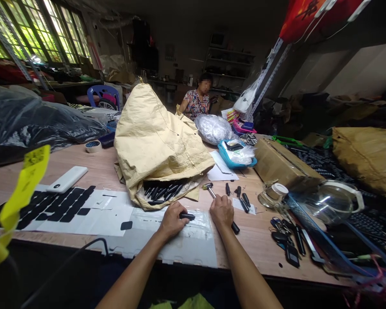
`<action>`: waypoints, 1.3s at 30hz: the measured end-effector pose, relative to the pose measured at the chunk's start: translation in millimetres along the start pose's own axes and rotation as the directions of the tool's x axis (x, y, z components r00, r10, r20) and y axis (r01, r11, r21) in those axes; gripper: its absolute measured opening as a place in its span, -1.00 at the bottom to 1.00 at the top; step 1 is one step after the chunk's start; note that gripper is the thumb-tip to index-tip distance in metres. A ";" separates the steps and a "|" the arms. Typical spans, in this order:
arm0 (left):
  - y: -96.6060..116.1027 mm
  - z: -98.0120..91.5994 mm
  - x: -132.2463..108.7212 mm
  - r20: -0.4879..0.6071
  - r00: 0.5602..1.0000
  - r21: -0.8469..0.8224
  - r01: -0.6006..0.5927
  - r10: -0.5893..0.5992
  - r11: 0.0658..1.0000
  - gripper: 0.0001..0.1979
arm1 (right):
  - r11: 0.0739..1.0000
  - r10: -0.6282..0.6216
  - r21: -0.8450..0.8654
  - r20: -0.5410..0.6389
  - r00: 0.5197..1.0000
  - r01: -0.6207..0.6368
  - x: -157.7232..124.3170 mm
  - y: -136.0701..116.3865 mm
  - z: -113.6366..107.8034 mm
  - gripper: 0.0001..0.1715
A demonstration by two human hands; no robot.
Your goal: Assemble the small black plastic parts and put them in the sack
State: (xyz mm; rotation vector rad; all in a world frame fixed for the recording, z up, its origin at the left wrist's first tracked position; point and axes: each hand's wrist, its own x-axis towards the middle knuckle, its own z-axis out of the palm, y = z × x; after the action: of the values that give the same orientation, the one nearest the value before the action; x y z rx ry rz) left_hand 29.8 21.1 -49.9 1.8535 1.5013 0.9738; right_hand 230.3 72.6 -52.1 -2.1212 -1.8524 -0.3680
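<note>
Pinched by nearly closed left hand (173,219): short, black, rounded rod (188,216), apparently plastic, long axis sideways, free end toward right hand (222,209). Wrapped in right hand: metal-shafted, black-gripped hammer (235,228), slanted, head (207,186) beyond knuckles, ahead-right of rod.

Bright window (53,32), dim shelves (230,62)

To my left I've got a white power bank (67,179) and a tape roll (93,146). To my right: key bunch (279,237), clear pitcher (328,201), cardboard box (281,165). Across from me, co-worker (196,104) in patterned shirt; blue plastic chair (99,89) back-left.
</note>
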 end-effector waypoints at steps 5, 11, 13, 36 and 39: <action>-1.2 0.7 0.8 -0.007 1.000 0.002 -0.011 0.011 1.000 -0.82 | 1.000 0.017 0.005 0.057 0.998 -0.017 0.0 -2.1 -3.7 -0.68; 2.3 -3.6 6.1 0.022 1.000 0.011 -0.010 0.009 1.000 -0.85 | 0.987 0.071 0.114 0.336 0.939 -0.115 22.4 9.7 -32.6 -0.64; 3.5 -4.8 8.0 0.030 1.000 0.009 -0.002 0.001 1.000 -0.84 | 0.961 0.135 0.182 0.353 0.926 -0.210 24.5 22.4 -42.4 -0.61; 11.9 -2.2 9.9 0.048 0.999 0.018 0.010 -0.011 1.000 -0.90 | 0.740 -0.227 0.665 0.115 0.967 0.095 -112.1 -13.2 -72.3 -0.51; 11.7 -1.7 9.5 0.037 0.999 0.012 0.009 -0.009 1.000 -0.91 | 0.739 -0.200 0.669 0.108 0.974 0.077 -112.7 -8.6 -74.0 -0.51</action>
State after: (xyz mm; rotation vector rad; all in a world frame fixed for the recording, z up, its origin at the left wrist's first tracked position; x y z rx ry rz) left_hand 36.2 27.8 -37.9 1.8616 1.4949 0.9233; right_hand 206.9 -58.0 -26.6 -1.5540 -1.8584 0.4220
